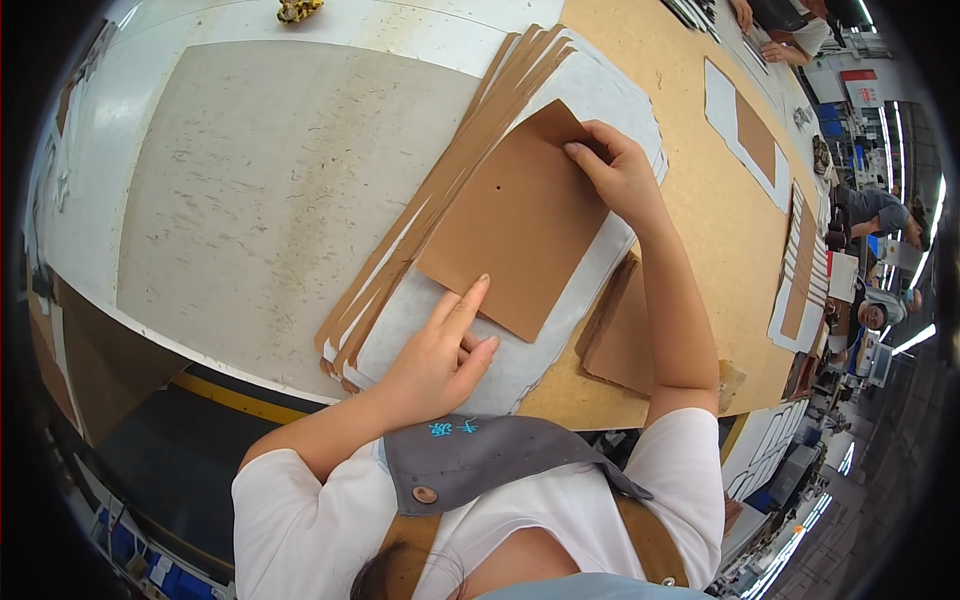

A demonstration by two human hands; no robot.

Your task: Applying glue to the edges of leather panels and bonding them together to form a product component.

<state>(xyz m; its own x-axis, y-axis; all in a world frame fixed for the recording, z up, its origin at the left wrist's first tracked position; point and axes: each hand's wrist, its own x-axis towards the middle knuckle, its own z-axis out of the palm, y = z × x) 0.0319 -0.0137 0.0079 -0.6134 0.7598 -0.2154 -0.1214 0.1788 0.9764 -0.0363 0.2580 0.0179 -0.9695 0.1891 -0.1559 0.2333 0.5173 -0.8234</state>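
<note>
A brown rectangular sheet, leather-like with one small hole, lies tilted over a stack of larger pieces with white faces and brown edges. My right hand pinches the sheet's far right edge between thumb and fingers, bending that corner upward. At the sheet's near edge, my left hand rests with its extended fingertips on the brown surface and its thumb apart. Beneath my right forearm sits a smaller stack of brown pieces, partly hidden by the arm.
Left of the stack lies a scuffed grey mat on a white table. A tan board carries white-and-brown pieces at right. A yellow-black object is at the far edge. Other people are in the background.
</note>
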